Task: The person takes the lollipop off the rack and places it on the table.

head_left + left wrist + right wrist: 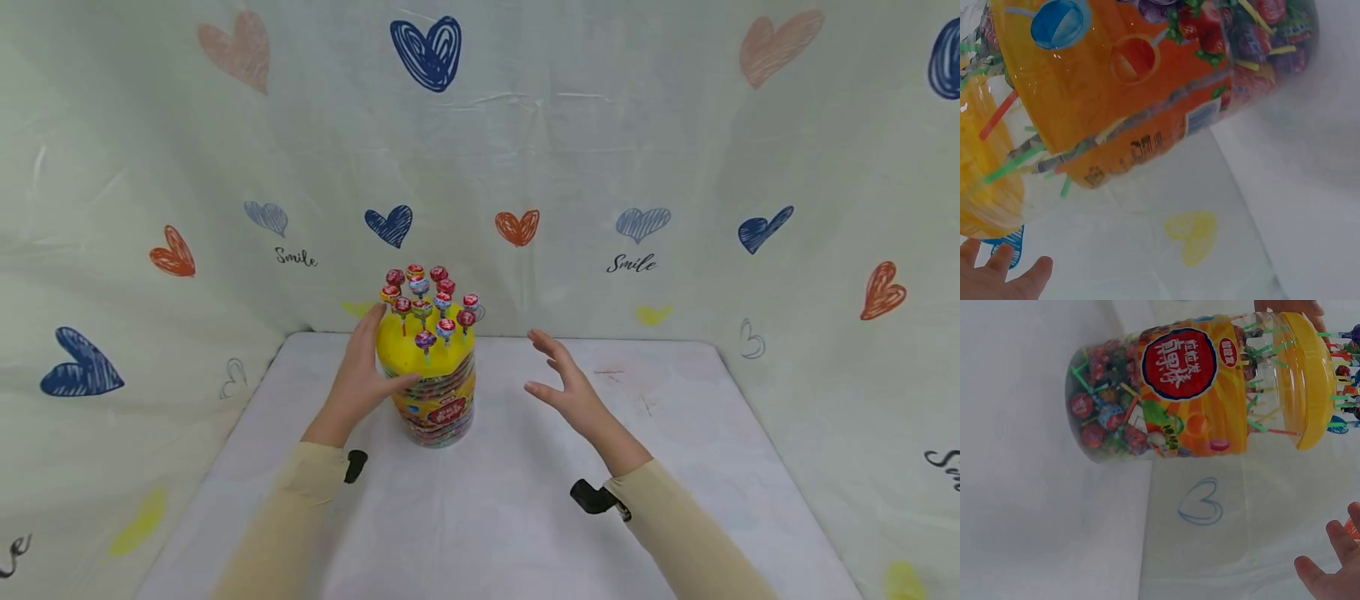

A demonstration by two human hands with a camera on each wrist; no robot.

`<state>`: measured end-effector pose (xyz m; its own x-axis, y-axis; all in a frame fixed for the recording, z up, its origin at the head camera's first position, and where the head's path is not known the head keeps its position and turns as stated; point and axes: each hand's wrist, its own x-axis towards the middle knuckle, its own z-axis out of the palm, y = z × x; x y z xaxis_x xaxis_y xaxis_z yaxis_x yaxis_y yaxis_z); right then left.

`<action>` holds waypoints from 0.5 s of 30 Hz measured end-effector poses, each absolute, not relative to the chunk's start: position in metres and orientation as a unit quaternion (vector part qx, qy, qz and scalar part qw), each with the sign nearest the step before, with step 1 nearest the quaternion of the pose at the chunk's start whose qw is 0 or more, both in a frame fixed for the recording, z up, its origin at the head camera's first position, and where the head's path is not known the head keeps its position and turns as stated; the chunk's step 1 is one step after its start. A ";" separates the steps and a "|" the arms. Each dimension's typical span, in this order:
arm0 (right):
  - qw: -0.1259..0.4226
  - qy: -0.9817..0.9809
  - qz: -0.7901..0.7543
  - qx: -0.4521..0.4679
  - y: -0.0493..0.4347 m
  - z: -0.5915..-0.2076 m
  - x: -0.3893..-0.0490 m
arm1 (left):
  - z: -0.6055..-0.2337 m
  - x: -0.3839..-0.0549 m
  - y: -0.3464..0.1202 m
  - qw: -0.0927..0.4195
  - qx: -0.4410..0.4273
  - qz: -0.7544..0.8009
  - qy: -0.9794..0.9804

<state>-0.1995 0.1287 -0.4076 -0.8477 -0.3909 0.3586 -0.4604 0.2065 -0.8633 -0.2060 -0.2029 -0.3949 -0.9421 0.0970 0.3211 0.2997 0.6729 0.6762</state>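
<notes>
A clear plastic jar (442,412) of wrapped lollipops stands upright on the table, with an orange label (1197,419) round its middle. Its yellow lid (399,354) is on, and several lollipops (425,340) stick up out of the top. At the lid's left side is my left hand (358,379), thumb in front and fingers spread out straight beside the rim. My right hand (573,400) hovers to the right of the jar, apart from it, fingers loosely spread and nothing in them. In the right wrist view the right fingers (1335,565) show below the lid.
The white table (510,517) reaches back to a pale cloth backdrop (480,150) printed with hearts and "Smile". Cloth also hangs on both sides. A black wrist mount (592,497) is strapped on the right sleeve, and another (356,466) on the left.
</notes>
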 end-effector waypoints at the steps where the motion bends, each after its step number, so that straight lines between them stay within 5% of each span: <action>1: 0.035 -0.770 0.573 0.277 0.126 -0.407 -0.201 | -0.395 -0.208 -0.201 0.129 -0.109 -0.395 -0.903; 15: 0.016 -0.668 0.679 0.305 0.089 -0.393 -0.233 | -0.403 -0.218 -0.183 0.124 -0.076 -0.494 -0.857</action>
<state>-0.2325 0.0887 -0.3929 -0.8141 -0.3857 0.4342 -0.4278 -0.1074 -0.8975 -0.2176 -0.1834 -0.4026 -0.9578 0.0067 0.2873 0.2521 0.4996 0.8288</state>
